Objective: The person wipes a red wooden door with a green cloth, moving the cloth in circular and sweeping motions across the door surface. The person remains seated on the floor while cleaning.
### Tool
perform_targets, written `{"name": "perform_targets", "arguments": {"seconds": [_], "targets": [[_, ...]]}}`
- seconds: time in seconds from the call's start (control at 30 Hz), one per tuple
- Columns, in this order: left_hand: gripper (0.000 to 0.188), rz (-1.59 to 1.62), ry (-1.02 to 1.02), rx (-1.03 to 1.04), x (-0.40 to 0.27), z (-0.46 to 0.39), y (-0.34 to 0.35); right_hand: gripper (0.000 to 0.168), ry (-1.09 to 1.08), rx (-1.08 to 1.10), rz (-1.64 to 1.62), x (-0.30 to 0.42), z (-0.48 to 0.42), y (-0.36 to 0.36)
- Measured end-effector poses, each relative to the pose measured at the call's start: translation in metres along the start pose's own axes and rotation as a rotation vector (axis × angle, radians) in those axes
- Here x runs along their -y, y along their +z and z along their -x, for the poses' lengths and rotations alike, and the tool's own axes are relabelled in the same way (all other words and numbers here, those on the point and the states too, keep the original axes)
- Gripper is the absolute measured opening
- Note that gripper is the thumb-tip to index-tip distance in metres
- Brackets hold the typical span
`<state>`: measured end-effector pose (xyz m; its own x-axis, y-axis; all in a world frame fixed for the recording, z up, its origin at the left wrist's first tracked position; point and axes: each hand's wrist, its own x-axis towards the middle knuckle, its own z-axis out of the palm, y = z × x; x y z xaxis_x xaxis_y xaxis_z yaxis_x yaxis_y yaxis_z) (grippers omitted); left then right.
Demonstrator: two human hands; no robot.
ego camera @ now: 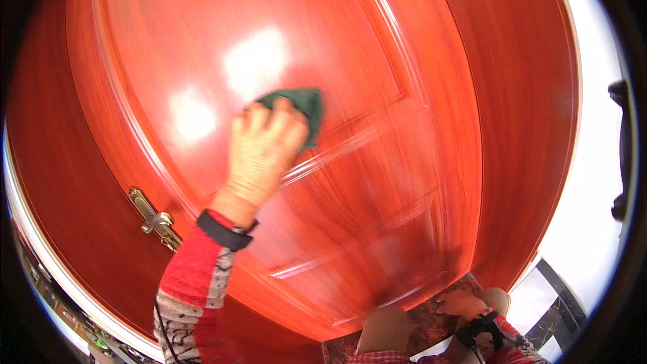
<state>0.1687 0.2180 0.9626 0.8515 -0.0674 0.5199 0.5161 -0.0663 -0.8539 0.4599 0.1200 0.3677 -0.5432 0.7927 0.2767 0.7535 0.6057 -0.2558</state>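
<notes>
My left hand (265,149) presses a folded dark green cloth (311,106) against a glossy reddish-brown wooden door (343,60). The cloth lies just above a raised moulding (349,149) that crosses the door between two panels. The fingers are bent over the cloth and slightly blurred; the thumb is hidden. Low at the right, my right hand (462,305) rests by my knee (495,301), holding nothing that I can see, its fingers a little apart.
A metal lever handle on a long plate (154,220) juts from the door's left side. Wide wooden framing (520,86) and a white wall (594,162) border the right. Below lie a dark mottled stone threshold (429,321) and white tiles (533,290) with black borders.
</notes>
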Motion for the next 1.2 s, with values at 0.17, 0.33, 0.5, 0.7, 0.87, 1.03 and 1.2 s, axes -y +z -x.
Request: {"name": "perform_targets", "arguments": {"seconds": [0.17,0.33,0.5,0.7,0.87,1.03,1.2], "targets": [[0.043,-0.245,-0.542,-0.064,0.13,0.033,-0.013,0.051,0.642,0.242,-0.248,0.025,-0.001,-0.018],[0.037,-0.196,-0.992,-0.128,0.178,0.028,-0.012,0.046,0.267,0.101,-0.16,0.037,-0.005,-0.042],[0.026,-0.139,-0.647,-0.253,0.115,-0.029,0.009,0.043,0.442,0.094,-0.287,0.042,-0.032,-0.031],[0.01,-0.119,-0.24,-0.161,-0.019,-0.065,0.029,0.054,0.552,0.251,-0.266,0.033,-0.044,-0.02],[0.028,0.033,0.075,-0.089,-0.053,-0.014,0.024,0.05,0.599,0.236,-0.256,0.034,-0.044,-0.018],[0.03,0.025,-0.312,-0.141,0.076,0.043,0.017,0.049,0.615,0.288,-0.218,0.045,-0.04,-0.033],[0.036,-0.115,-0.912,-0.217,0.186,0.062,0.013,0.046,0.569,0.222,-0.217,0.051,-0.046,-0.036]]}}
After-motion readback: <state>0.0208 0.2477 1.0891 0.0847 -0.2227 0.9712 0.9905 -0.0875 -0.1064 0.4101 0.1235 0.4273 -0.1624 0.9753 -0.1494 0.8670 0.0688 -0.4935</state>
